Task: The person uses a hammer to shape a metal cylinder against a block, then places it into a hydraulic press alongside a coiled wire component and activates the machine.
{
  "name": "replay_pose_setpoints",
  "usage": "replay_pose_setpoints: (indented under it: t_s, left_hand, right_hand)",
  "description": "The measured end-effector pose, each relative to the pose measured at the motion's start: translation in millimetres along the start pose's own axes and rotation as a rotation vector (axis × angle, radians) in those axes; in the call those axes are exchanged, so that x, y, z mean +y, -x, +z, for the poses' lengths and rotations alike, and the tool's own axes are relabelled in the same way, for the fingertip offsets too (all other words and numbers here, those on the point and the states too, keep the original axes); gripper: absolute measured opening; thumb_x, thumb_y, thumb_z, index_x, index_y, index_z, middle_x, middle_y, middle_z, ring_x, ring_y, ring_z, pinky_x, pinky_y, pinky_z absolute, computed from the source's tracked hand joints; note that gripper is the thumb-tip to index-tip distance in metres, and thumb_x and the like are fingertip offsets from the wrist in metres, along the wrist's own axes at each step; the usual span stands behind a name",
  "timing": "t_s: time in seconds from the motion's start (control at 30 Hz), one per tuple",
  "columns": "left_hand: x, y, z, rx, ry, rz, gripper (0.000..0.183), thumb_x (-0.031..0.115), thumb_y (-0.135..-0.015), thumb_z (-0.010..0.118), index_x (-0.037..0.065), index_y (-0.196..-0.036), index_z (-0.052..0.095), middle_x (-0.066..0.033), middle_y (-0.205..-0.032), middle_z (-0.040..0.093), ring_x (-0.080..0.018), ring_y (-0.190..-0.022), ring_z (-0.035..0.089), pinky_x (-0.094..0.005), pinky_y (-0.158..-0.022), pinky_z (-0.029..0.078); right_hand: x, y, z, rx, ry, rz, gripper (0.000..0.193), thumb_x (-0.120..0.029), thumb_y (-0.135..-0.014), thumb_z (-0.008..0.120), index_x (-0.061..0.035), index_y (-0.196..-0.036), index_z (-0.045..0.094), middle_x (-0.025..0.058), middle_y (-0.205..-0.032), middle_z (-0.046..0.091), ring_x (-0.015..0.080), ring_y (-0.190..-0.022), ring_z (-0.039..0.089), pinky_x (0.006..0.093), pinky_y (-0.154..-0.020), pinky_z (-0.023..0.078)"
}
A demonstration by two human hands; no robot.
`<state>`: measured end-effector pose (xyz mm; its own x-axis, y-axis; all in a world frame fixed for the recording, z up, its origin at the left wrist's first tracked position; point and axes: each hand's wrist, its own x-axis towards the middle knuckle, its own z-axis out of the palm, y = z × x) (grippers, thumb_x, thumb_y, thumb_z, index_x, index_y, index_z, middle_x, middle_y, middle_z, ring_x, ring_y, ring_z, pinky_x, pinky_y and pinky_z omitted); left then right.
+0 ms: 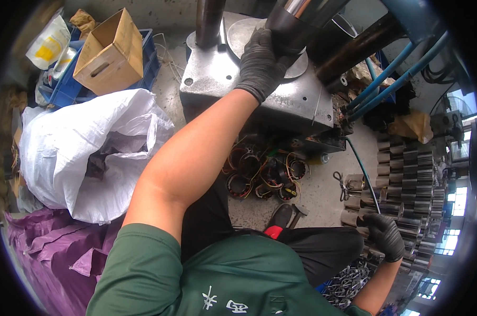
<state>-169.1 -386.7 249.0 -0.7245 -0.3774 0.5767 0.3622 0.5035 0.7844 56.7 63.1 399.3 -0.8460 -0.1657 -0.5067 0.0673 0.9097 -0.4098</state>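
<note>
My left hand (pixel 262 66), in a black glove, reaches up to the metal press bed. Its fingers curl against the side of a dark cylinder (pixel 291 31) standing over the round plate (pixel 243 34); part of the grip is hidden behind the hand. Shiny metal shows at the top of that cylinder. At the lower right my right hand (pixel 385 237), gloved too, is closed around the end of a thin dark rod (pixel 363 167), which slants down from the side of the press. Rows of metal cylinders (pixel 401 181) stand just beyond the right hand.
Wound motor stators (pixel 259 176) with loose wires lie under the press, and a hammer (pixel 298 213) beside my shoe. At left are a white woven sack (pixel 75 152), a cardboard box (pixel 112 55) in a blue crate and purple sacking (pixel 54 253). Blue hoses (pixel 383 76) run at the right.
</note>
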Motion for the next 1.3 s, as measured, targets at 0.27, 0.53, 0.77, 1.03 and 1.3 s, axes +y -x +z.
replay_pose_setpoints:
  t_s: [0.27,0.53,0.77,1.03,1.3]
  left_hand:
    - [0.1,0.2,3.2,0.044,-0.012,0.011,0.061,0.032,-0.076,0.09,0.001,-0.122,0.062,-0.0178,-0.115,0.071,-0.0326,-0.109,0.069,-0.0439,-0.098,0.055]
    - [-3.0,0.2,2.4,0.015,0.001,0.007,0.057,0.023,-0.078,0.088,0.001,-0.12,0.058,-0.0195,-0.119,0.062,-0.0373,-0.112,0.064,-0.0463,-0.096,0.054]
    - [-1.3,3.4,-3.0,0.034,-0.103,0.028,0.058,0.024,-0.079,0.087,0.001,-0.122,0.056,-0.02,-0.12,0.062,-0.0373,-0.112,0.064,-0.0465,-0.097,0.054]
    - [2.9,2.1,-3.2,0.048,-0.061,0.058,0.057,0.027,-0.078,0.088,0.0,-0.118,0.058,-0.0209,-0.117,0.062,-0.0384,-0.107,0.065,-0.0469,-0.094,0.055]
    - [5.8,8.0,10.8,0.165,-0.153,0.075,0.059,0.035,-0.08,0.086,0.005,-0.123,0.06,-0.0199,-0.116,0.065,-0.0371,-0.106,0.066,-0.0482,-0.095,0.054]
  right_hand:
    - [-7.0,3.4,-3.1,0.161,-0.148,0.013,0.028,-0.006,-0.096,0.052,0.0005,-0.116,0.07,0.0105,-0.092,0.075,0.0123,-0.069,0.066,0.0291,-0.06,0.053]
    - [-13.0,3.1,-5.1,0.127,-0.206,0.077,0.021,-0.007,-0.096,0.054,-0.0008,-0.105,0.071,0.0065,-0.086,0.073,0.011,-0.065,0.062,0.0284,-0.06,0.051]
    - [-30.5,0.7,-8.4,0.221,-0.256,0.096,0.019,-0.006,-0.091,0.058,0.0009,-0.102,0.072,0.014,-0.085,0.073,0.0202,-0.066,0.067,0.0325,-0.062,0.054]
    - [-21.8,0.5,-12.8,0.216,-0.21,0.077,0.019,-0.01,-0.097,0.055,-0.0009,-0.104,0.07,0.0056,-0.08,0.071,0.0107,-0.063,0.063,0.0274,-0.057,0.05]
    - [13.0,-4.7,-19.0,0.546,0.126,-0.249,0.019,0.002,-0.098,0.057,-0.0021,-0.112,0.068,0.0069,-0.102,0.072,0.0143,-0.092,0.066,0.0303,-0.079,0.053]
